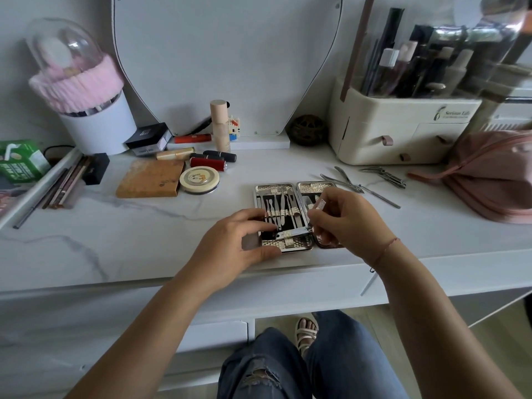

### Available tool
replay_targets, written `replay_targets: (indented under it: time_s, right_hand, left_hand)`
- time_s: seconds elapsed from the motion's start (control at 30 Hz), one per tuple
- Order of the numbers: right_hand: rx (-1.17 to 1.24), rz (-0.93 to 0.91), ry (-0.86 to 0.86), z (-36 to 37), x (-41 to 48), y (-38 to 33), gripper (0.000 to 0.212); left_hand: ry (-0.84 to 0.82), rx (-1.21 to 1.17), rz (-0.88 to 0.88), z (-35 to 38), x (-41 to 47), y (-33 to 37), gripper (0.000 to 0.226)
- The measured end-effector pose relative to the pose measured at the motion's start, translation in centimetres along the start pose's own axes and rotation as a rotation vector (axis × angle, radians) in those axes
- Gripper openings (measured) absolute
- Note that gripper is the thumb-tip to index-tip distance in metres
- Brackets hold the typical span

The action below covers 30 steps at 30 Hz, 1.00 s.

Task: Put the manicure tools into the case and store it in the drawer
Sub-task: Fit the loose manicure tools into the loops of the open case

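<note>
An open metal manicure case (316, 186) lies flat near the front edge of the white dressing table (144, 234). Several steel tools sit under straps in its left half. My left hand (244, 243) grips the case's front left corner. My right hand (342, 223) pinches the end of a nail clipper (293, 233) lying across the lower part of the left half. Loose tools remain on the table behind the case: nippers and a thin pusher (359, 187), and a tweezer-like bundle (384, 174).
Lipsticks (208, 162), a round compact (199, 179) and a brown palette (151, 178) lie at the left. A cream cosmetics organiser (388, 131) and a pink pouch (495, 174) stand at the right. A white drawer front (218, 332) is below the table edge.
</note>
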State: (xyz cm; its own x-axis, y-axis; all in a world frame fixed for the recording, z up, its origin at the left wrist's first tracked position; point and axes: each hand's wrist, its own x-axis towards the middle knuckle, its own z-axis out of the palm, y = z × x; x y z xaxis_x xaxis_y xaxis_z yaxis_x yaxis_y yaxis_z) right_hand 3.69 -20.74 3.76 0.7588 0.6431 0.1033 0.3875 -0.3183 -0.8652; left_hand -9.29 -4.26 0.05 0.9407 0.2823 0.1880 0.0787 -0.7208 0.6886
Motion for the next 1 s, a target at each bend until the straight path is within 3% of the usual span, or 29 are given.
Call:
replay_targets:
  time_s: [0.13, 0.33, 0.47, 0.63, 0.8, 0.9, 1.0]
  right_hand:
    - [0.206, 0.091, -0.038, -0.3, -0.2, 0.3, 0.018]
    - [0.165, 0.096, -0.051, -0.4, -0.1, 0.3, 0.019]
    - [0.025, 0.073, -0.007, 0.1, -0.2, -0.3, 0.015]
    - [-0.363, -0.101, 0.139, 1.7, -0.3, -0.8, 0.01]
    - [-0.425, -0.185, 0.165, 3.1, -0.4, -0.7, 0.012]
    - [-0.336, -0.151, 0.094, 2.3, -0.5, -0.6, 0.015]
    - [-0.202, -0.104, -0.103, 1.4, -0.8, -0.8, 0.013]
  left_hand:
    - [-0.012, 0.025, 0.006, 0.0, 0.0, 0.1, 0.06]
    - [-0.03, 0.021, 0.044, 0.0, 0.0, -0.2, 0.056]
    - [-0.003, 0.017, 0.06, 0.2, 0.1, -0.7, 0.053]
    - [0.017, 0.005, 0.05, 0.2, 0.2, -0.5, 0.046]
    - [0.017, 0.017, 0.048, 0.3, 0.3, -0.7, 0.044]
    - [0.02, -0.017, 0.04, 0.2, 0.2, -0.5, 0.042]
    - [0.029, -0.055, 0.029, 0.2, 0.1, -0.5, 0.038]
